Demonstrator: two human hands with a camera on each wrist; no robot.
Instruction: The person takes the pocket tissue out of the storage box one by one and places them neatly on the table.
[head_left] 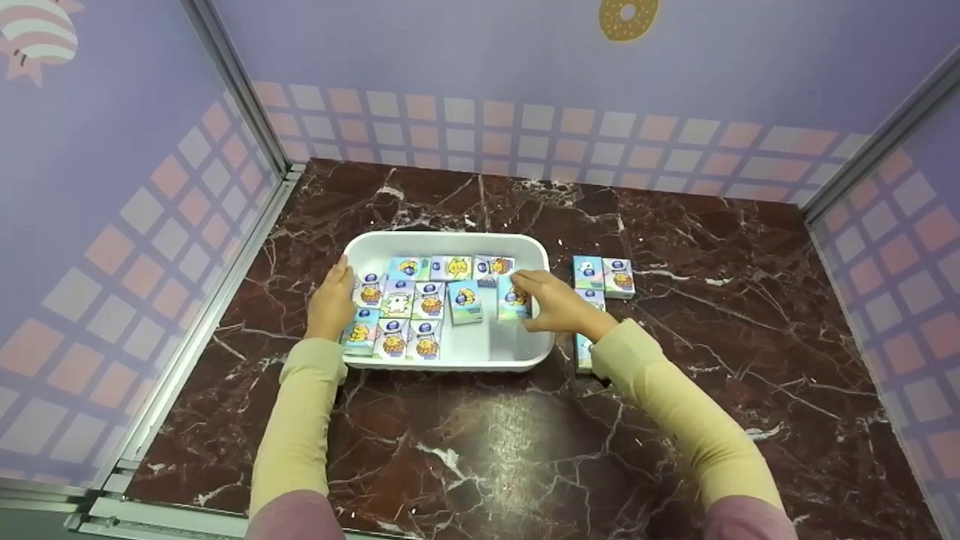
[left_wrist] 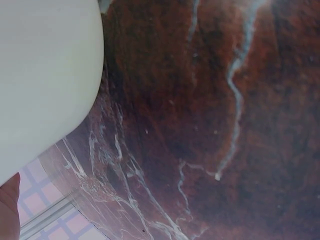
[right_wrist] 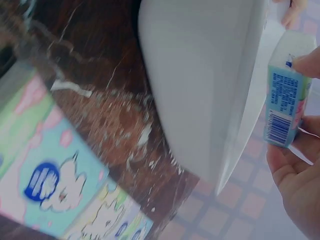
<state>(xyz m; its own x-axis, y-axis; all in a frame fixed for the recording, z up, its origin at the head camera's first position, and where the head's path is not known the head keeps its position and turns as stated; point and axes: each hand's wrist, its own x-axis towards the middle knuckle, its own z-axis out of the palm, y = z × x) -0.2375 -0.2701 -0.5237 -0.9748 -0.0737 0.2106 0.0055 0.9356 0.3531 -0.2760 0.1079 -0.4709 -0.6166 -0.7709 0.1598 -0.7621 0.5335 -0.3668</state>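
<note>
A white plastic tub (head_left: 450,365) holds several pocket tissue packs (head_left: 397,301) in rows toward its left and back. One blue tissue pack (head_left: 466,301) stands slightly skewed beside these rows. Over the right part of the tub, my right hand (head_left: 559,301) pinches another tissue pack (head_left: 511,298) between thumb and fingers. The right wrist view shows this held pack (right_wrist: 284,102) upright, its barcode side facing the camera. My left hand (head_left: 330,304) grips the tub's left rim. In the left wrist view only a bit of that hand (left_wrist: 9,207) shows, against the tub's outer wall (left_wrist: 45,75).
Right of the tub, several more tissue packs (head_left: 588,271) lie on the dark marbled tabletop (head_left: 450,435), partly hidden by my right forearm. Purple panels with a checked band (head_left: 517,116) enclose the back and sides. A metal rail (head_left: 217,300) runs along the left edge.
</note>
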